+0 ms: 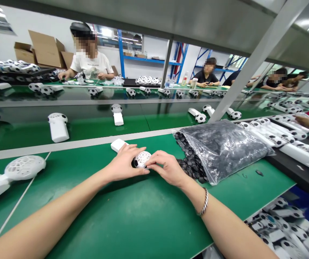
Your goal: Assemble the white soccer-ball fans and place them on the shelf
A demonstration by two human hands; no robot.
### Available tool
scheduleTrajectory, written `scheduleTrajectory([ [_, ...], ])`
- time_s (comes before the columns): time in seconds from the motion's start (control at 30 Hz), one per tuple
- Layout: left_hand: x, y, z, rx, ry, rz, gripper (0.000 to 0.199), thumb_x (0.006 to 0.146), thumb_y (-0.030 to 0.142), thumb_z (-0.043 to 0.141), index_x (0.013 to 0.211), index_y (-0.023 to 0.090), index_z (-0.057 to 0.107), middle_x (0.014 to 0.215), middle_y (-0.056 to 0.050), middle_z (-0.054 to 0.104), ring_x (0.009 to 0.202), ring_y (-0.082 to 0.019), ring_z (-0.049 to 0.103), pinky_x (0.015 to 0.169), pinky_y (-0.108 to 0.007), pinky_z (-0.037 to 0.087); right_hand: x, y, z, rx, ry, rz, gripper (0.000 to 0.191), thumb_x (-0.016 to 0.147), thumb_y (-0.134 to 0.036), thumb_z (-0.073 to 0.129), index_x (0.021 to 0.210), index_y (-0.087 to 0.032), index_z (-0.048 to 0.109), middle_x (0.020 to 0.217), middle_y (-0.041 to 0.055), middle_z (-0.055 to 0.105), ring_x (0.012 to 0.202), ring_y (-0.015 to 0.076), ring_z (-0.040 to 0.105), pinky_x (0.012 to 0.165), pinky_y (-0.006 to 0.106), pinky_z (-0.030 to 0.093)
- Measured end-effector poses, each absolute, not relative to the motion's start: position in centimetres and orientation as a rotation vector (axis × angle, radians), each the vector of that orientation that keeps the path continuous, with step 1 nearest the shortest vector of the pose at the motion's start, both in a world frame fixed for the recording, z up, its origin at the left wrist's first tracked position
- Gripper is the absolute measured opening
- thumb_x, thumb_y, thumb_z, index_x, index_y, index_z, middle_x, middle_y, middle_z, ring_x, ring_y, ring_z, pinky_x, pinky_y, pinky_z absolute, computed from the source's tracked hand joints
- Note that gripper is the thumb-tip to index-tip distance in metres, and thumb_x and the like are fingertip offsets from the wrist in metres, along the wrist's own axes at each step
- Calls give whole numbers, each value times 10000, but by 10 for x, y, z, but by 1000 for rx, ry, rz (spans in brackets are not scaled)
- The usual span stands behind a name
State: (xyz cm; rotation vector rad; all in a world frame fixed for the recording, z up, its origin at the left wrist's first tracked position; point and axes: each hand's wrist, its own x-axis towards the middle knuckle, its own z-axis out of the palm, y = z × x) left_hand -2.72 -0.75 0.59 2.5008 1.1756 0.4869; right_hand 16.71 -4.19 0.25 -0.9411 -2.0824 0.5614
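A white device with a round, football-patterned head (143, 158) is held just above the green table (143, 212), its white handle pointing up and left. My left hand (126, 162) wraps round the head from the left, thumb below and fingers above. On the right side, my right hand (166, 166) pinches at the head's edge; whatever lies between its fingertips is too small to make out. A clear plastic bag (224, 151) of black pieces lies to the right, with loose black pieces (193, 167) spilling from its mouth near my right hand.
Beyond the table's pale edge, a green conveyor (89, 129) carries several similar devices. Another device (25, 168) lies at the left. Rows of devices fill a black tray (281, 162) at the right, with more below. A slanted metal post (251, 61) rises behind the bag. People sit across.
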Motion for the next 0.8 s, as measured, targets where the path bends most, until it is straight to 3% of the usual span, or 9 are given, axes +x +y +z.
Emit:
scheduleTrajectory([
  [0.13, -25, -9, 7, 2487, 1200, 497, 714, 679, 614, 537, 1242, 185, 448, 1246, -92, 501, 1204, -303, 335, 1015, -495, 196, 164, -42, 0, -1035, -1991, 541, 32, 774, -221, 586, 802, -211, 597, 850, 26, 576, 873, 155, 535, 821, 316, 429],
  [0.27, -24, -10, 9, 2485, 1196, 488, 661, 699, 544, 557, 1243, 184, 448, 1245, -90, 500, 1207, -303, 333, 1012, -487, 206, 162, -41, -4, -1077, -1910, 754, 318, 753, -252, 593, 1050, -214, 487, 1085, 64, 534, 1032, 178, 497, 815, 313, 454],
  [0.37, -25, -10, 9, 2484, 1192, 489, 635, 704, 498, 569, 1245, 190, 446, 1234, -89, 506, 1208, -302, 332, 1009, -476, 215, 161, -41, -5, -1021, -1902, 955, 387, 791, -236, 535, 1156, -220, 408, 1154, 62, 516, 1060, 158, 498, 842, 297, 454],
  [0.5, -27, -10, 8, 2472, 1185, 494, 625, 698, 480, 580, 1237, 188, 457, 1228, -91, 505, 1200, -301, 335, 1000, -458, 235, 160, -40, -8, -1018, -1864, 1018, 396, 786, -238, 542, 1158, -218, 407, 1180, 67, 513, 1077, 162, 497, 845, 296, 453],
  [0.8, -26, -10, 11, 2447, 1154, 528, 583, 667, 453, 625, 1178, 199, 507, 1163, -84, 537, 1140, -286, 379, 959, -439, 292, 158, -38, -10, -1088, -1836, 992, 398, 744, -247, 589, 1108, -208, 432, 1131, 76, 541, 1035, 176, 522, 697, 260, 471],
])
